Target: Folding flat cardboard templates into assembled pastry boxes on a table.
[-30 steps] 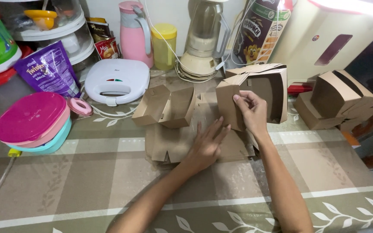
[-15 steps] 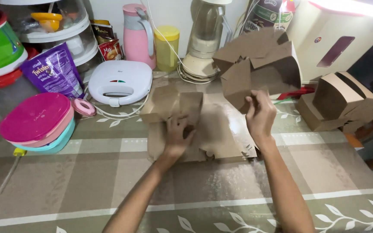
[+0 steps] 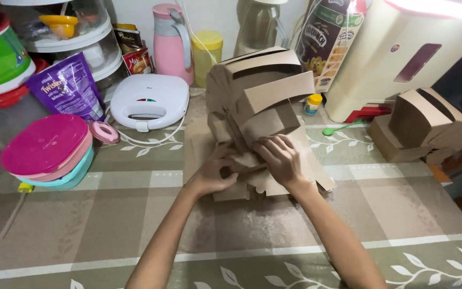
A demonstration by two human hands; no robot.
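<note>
Gripping upright cardboard box (image 3: 260, 93), two-handed

Both hands worked a half-folded brown cardboard box (image 3: 260, 88) that stood tilted at the table's centre. The left hand (image 3: 216, 172) gripped its lower flap at seven o'clock of the box, and the right hand (image 3: 280, 158) pressed on the flap just beside it. Flat cardboard sheets (image 3: 316, 176) lay beneath. Folded boxes (image 3: 423, 126) were stacked at three o'clock, a white sandwich maker (image 3: 149, 100) at ten o'clock, and pink and teal lidded bowls (image 3: 46, 152) at nine o'clock on the table (image 3: 231, 235).
</note>
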